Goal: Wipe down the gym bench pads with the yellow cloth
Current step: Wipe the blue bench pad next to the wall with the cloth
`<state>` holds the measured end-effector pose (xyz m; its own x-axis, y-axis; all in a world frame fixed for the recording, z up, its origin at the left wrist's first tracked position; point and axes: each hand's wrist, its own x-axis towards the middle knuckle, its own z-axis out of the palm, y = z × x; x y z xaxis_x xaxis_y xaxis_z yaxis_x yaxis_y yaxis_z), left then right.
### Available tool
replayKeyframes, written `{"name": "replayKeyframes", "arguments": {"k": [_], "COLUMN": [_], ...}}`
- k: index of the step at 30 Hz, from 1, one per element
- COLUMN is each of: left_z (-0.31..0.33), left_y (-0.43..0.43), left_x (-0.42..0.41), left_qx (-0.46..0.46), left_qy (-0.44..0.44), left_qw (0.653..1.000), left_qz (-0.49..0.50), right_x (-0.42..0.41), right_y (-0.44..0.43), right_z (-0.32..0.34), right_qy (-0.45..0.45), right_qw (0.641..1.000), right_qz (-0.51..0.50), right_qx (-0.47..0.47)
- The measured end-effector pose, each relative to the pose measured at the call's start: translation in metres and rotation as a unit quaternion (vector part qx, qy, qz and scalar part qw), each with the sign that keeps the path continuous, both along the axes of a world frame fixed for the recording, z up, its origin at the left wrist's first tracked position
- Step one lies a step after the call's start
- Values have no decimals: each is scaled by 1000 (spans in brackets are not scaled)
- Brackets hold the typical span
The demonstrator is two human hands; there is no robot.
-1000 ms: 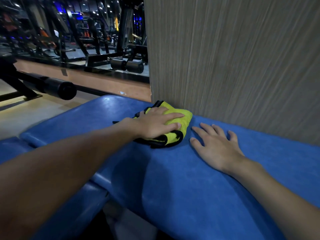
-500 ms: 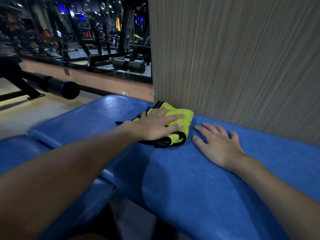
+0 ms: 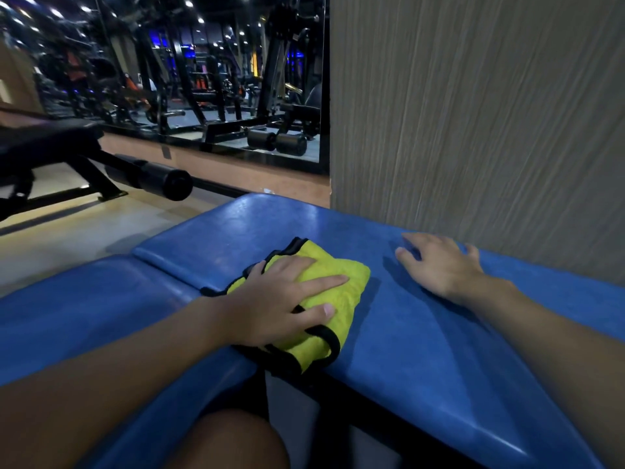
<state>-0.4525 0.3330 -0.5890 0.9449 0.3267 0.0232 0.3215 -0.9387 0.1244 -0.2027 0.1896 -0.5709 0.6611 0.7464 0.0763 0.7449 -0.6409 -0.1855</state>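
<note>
A: Where's the cloth (image 3: 343,270)?
B: On the blue worktop (image 3: 473,384). It's on the right pad (image 3: 257,225), the bigger of the 2, just right of the seam btw them. It's a folded yellow wad w/ black trim, and its near corner hangs a bit over the pad's front edge.
A: Left grip (image 3: 270,299)?
B: Palm down on top of the cloth, pressing it onto the pad. Index finger & thumb lie straight across the yellow. The other fingers are on the far side and I can't see them well.
A: Right grip (image 3: 439,265)?
B: Spread flat & empty, palm on the same pad. It's right of the cloth & apart from it, w/ fingertips near the grey wall panel (image 3: 473,130) behind the worktop.
A: Left pad (image 3: 84,316)?
B: Left of the seam. The left forearm crosses over it.
A: Anything else?
B: A bare knee (image 3: 236,441) at bottom centre, below the front edge. A mirror (image 3: 203,96) at upper left w/ dark gym machines in it. A black bench (image 3: 50,140) w/ a roller (image 3: 165,179) stands on the floor at left, well apart.
</note>
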Motion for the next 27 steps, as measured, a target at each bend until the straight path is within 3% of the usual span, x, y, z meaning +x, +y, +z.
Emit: {"name": "replayKeyframes", "arguments": {"k": [4, 19, 27], "left_z": [2, 7, 7], "left_y": [6, 90, 73], "left_x": [14, 196, 170], "left_qx": [-13, -29, -30], "left_qy": [2, 3, 14], "left_qw": [1000, 998, 998], "left_qz": [13, 46, 58], "right_x": [-1, 0, 0], "right_y": [-1, -2, -3], "right_z": [-18, -31, -28], "right_qy": [14, -12, 0], "right_qw": [997, 998, 999], "right_qz": [13, 18, 15], "right_qx": [-72, -65, -45]}}
